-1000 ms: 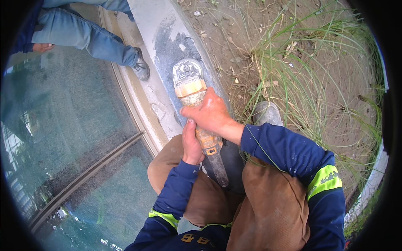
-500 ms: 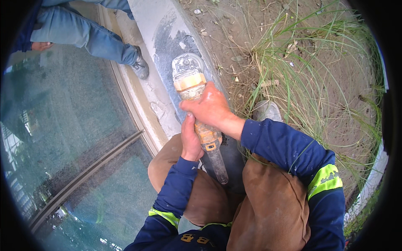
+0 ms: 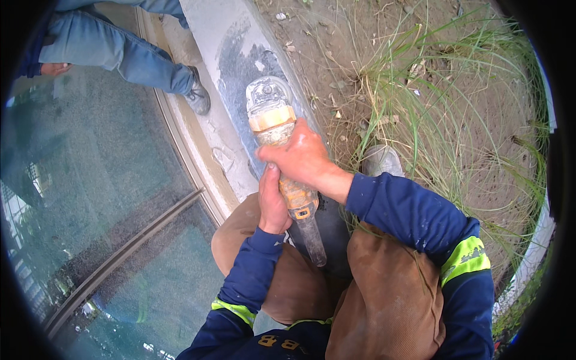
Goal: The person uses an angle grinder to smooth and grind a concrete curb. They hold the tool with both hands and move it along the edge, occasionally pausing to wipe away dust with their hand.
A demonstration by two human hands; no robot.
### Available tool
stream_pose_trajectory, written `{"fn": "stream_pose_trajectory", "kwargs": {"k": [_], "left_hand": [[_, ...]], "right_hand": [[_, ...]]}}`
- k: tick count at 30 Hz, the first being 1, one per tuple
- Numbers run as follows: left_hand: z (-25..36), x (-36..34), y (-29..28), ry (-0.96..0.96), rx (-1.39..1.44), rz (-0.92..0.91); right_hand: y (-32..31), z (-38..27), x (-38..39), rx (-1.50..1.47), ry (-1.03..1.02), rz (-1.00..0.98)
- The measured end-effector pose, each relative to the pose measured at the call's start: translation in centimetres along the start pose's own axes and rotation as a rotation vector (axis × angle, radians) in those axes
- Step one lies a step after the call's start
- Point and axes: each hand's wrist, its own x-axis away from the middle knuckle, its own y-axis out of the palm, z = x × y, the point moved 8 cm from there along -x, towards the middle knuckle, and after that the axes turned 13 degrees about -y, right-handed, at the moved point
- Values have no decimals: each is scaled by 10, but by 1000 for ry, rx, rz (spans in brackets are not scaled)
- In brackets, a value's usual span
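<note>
Both my hands grip a dusty yellow and grey angle grinder (image 3: 275,117) that lies lengthwise over a concrete ledge (image 3: 204,24). My right hand (image 3: 303,155) wraps over the body just behind the yellow collar. Lower down, my left hand (image 3: 274,204) is closed around the left side of the body, its thumb pointing up beside my right hand. The grinder's head is at the far end, over a dark, smoothed patch (image 3: 240,66) of the ledge; the underside of its disc is hidden. The rear tail points back between my knees.
Left of the ledge are dusty glass panes (image 3: 90,156) with a metal frame bar (image 3: 129,237). Another person's jeans-clad leg (image 3: 114,45) and grey shoe (image 3: 197,96) are at the upper left, with a hand (image 3: 56,68) nearby. To the right, grass (image 3: 414,102) grows from bare soil (image 3: 336,54).
My hands and the grinder have stayed almost in the same place. The other person's leg, hand and shoe appear shifted slightly left.
</note>
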Motion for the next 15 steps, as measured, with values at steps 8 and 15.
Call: {"fn": "stream_pose_trajectory", "kwargs": {"k": [8, 15], "left_hand": [[0, -1, 1, -3, 5, -26], [-1, 0, 2, -5, -3, 9]], "right_hand": [[1, 5, -2, -36, 9, 10], [-1, 4, -1, -10, 22, -22]]}}
